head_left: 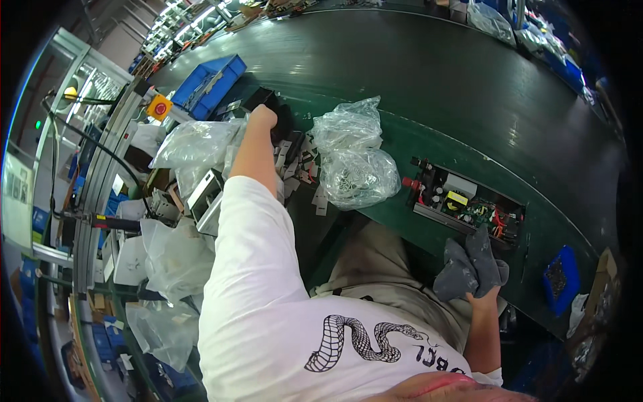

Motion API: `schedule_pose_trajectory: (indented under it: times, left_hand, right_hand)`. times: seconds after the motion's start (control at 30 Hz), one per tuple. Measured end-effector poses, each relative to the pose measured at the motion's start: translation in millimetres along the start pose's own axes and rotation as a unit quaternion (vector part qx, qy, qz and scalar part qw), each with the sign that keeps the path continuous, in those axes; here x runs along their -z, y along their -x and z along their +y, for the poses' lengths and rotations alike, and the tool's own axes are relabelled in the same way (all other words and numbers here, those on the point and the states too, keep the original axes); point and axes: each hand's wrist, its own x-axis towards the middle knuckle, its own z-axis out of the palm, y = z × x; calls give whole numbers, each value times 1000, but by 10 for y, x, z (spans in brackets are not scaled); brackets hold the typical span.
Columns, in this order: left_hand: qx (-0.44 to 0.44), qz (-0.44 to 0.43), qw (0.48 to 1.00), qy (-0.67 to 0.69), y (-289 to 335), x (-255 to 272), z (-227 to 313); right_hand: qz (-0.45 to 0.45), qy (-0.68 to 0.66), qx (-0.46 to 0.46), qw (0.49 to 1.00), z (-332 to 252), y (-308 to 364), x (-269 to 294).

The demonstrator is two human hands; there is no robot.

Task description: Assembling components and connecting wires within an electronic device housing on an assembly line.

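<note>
**Left hand [264, 116] far out at a black box-like part [260, 98], right hand [482, 297] beside an open electronics unit [469, 203]**

The step in hand, by the look of it, is a fetch: the left arm is stretching out straight while the right hand is resting near the unit. The two hands are standing well apart. The left fingers are hiding behind the hand, so I cannot tell whether they are closing on the part. Grey fabric [459, 271] is covering the right fingers — worn or held, I cannot tell.

The next move probably calls for a sure grip, lifting clear of the metal brackets [309, 161] and clear plastic bags [360, 177] crowding alongside.

The unit is lying open on the green tabletop [552, 228], showing its circuitry. A blue bin of small parts [570, 268] is sitting to its right; a blue tray [232, 70] is lying at far left. Beyond, a dark conveyor belt [469, 80] is curving past — and an orange stop-button box [159, 107] is facing the bench's left end.
</note>
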Motion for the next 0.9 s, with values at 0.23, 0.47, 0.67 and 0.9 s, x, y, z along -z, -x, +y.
schedule_pose_trajectory:
  times: [0.23, 0.47, 0.67, 0.9]
  left_hand:
    - [-181, 7, 886, 427, 1302, 612, 629]
    - [-444, -316, 640, 542, 3895, 1072, 1263]
    - [-279, -530, 431, 675, 4486, 848, 1516]
    - [-501, -306, 663, 464, 4355, 881, 1484]
  right_hand:
    - [11, -219, -100, 971, 829, 450, -206]
    - [-193, 164, 292, 922, -365, -248, -153]
    - [-212, -666, -283, 656, -581, -177, -371]
    - [-87, -182, -159, 966, 106, 159, -547]
